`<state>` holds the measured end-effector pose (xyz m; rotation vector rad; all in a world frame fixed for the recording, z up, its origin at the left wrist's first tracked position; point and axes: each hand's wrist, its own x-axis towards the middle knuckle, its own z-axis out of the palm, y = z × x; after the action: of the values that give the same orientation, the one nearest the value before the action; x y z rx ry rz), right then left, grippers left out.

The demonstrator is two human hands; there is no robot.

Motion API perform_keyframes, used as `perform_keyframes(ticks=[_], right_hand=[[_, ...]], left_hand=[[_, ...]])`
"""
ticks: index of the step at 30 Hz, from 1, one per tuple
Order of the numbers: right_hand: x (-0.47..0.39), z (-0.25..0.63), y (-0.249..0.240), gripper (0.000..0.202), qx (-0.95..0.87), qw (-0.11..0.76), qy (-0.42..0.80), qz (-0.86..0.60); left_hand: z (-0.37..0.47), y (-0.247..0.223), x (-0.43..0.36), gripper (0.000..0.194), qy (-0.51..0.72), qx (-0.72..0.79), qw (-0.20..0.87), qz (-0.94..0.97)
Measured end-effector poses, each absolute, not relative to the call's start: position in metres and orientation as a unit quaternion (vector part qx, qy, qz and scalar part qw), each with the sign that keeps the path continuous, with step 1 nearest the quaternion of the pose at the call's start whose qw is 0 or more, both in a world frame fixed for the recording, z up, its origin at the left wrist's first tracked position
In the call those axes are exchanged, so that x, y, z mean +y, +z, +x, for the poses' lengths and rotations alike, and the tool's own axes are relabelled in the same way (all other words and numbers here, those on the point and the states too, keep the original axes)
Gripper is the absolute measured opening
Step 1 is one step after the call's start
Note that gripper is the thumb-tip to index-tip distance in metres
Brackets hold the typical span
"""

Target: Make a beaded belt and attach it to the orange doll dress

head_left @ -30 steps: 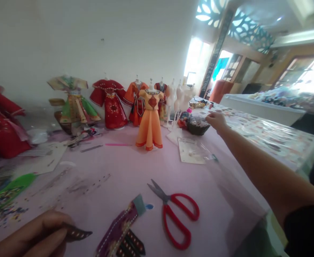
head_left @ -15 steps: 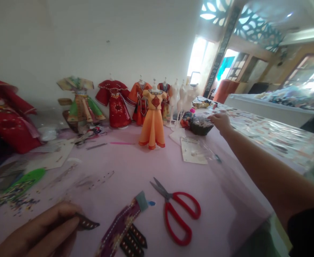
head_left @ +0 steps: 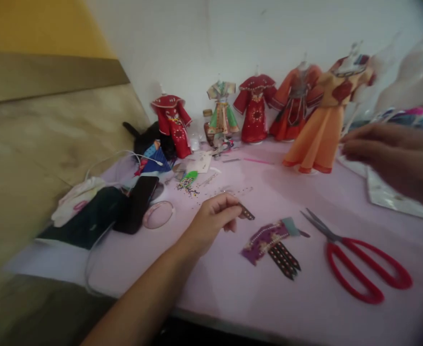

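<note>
My left hand (head_left: 216,214) is closed in a pinch on one end of a dark beaded strip (head_left: 246,212), held just above the table. To its right lies a purple embroidered fabric piece (head_left: 265,236) with a pale teal end. Several similar dark beaded strips (head_left: 284,259) lie against it. Red-handled scissors (head_left: 335,238) rest with their blades slightly apart. My right hand (head_left: 394,156) is raised at the right, beside the orange doll dress (head_left: 321,132). Its fingers are pressed together and blurred; whatever is between them, if anything, cannot be made out.
Several red and orange doll dresses (head_left: 257,113) stand along the wall. Small beads spill from a green tray (head_left: 190,179). A bangle (head_left: 158,215), a phone (head_left: 137,204), a dark green pouch (head_left: 92,216) and a white cable (head_left: 92,254) occupy the left side.
The view has swung left. My right hand has come back from the dark bowl at the far right to beside the orange dress. The left hand still holds the strip.
</note>
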<state>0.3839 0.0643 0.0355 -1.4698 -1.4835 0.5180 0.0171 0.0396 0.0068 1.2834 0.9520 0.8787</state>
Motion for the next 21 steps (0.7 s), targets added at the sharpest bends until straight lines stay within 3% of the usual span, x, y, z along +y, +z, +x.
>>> perform_keyframes(ticks=[4, 6, 9, 21], right_hand=[[0.047, 0.266, 0.032, 0.034, -0.669, 0.397, 0.456, -0.433], [0.043, 0.234, 0.025, 0.037, -0.688, 0.343, 0.51, -0.385], [0.039, 0.217, 0.015, 0.028, -0.684, 0.305, 0.547, -0.375], [0.031, 0.226, 0.006, 0.016, -0.579, 0.297, 0.655, -0.384]], left_hand=[[0.018, 0.009, 0.037, 0.014, 0.406, 0.404, 0.615, 0.542], [0.018, 0.01, 0.037, 0.014, 0.419, 0.398, 0.613, 0.539], [0.018, 0.011, 0.037, 0.015, 0.432, 0.388, 0.613, 0.536], [0.017, 0.013, 0.033, 0.018, 0.381, 0.393, 0.662, 0.512]])
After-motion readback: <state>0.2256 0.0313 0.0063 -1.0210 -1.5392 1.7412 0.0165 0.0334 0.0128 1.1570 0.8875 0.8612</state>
